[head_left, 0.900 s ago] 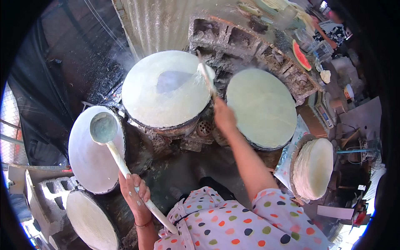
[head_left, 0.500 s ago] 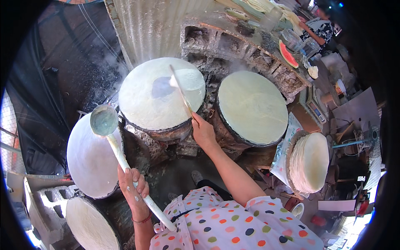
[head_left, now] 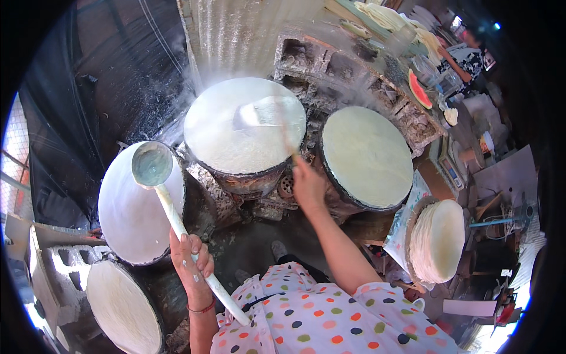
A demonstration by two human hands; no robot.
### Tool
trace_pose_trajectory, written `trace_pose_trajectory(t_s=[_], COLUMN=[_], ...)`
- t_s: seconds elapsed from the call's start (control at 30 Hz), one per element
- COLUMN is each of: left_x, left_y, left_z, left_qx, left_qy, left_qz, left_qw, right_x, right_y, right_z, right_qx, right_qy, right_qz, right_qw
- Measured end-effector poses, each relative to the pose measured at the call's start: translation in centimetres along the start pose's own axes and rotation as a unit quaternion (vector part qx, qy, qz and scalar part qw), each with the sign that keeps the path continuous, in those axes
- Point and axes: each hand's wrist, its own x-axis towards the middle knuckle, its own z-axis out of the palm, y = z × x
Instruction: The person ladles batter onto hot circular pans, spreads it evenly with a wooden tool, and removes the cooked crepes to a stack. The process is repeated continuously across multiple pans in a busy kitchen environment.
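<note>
In my left hand (head_left: 193,259) is a long-handled ladle (head_left: 152,162), its handle pale and its bowl holding greenish-grey liquid. The bowl hangs over the edge of the left round drum-shaped griddle (head_left: 132,218). My right hand (head_left: 309,184) is closed on the end of a thin stick-like spreader (head_left: 286,130), blurred by motion. Its far part passes over the pale batter layer on the middle griddle (head_left: 236,144), where steam rises. A shiny wet patch (head_left: 262,111) shows near the spreader. Beside my right hand stands the right griddle (head_left: 368,159), also coated pale.
Another coated griddle (head_left: 124,310) is at lower left. A stack of thin round sheets (head_left: 439,242) rests at right. Behind the griddles runs a rough block ledge (head_left: 342,71) with a watermelon slice (head_left: 419,89). Another person (head_left: 466,62) is at the far upper right.
The griddles now sit slightly further right in view. My right hand has moved the spreader across the middle griddle, and the dark patch there is no longer visible. My left hand still holds the ladle.
</note>
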Motion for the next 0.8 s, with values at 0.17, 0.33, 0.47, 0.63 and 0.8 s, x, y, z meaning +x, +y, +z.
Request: trace_pose_trajectory(t_s=[0.17, 0.33, 0.47, 0.63, 0.8], left_x=[-0.6, -0.8, -1.0, -1.3, -1.3], left_y=[-0.1, -0.2, -0.7, -0.6, -1.0], left_z=[0.2, 0.8, 0.5, 1.2, 1.6], left_qx=[-0.014, -0.009, -0.01, -0.018, 0.003], left_qy=[0.009, 0.012, 0.013, 0.018, 0.028], left_qz=[-0.006, -0.012, -0.012, 0.001, -0.002], left_qw=[1.0, 1.0, 1.0, 1.0, 1.0], right_x=[1.3, -1.7, -2.8, 2.7, 0.3], right_y=[-0.2, -3.8, -0.9, 3.7, -1.9], right_z=[1.0, 1.7, 0.0, -0.6, 0.9], right_qx=[-0.027, -0.077, 0.006, 0.04, 0.027], right_qy=[-0.006, -0.098, -0.075, 0.035, -0.097], right_qz=[0.003, -0.022, -0.051, -0.03, -0.073], right_qw=[1.0, 0.992, 0.996, 0.998, 0.992])
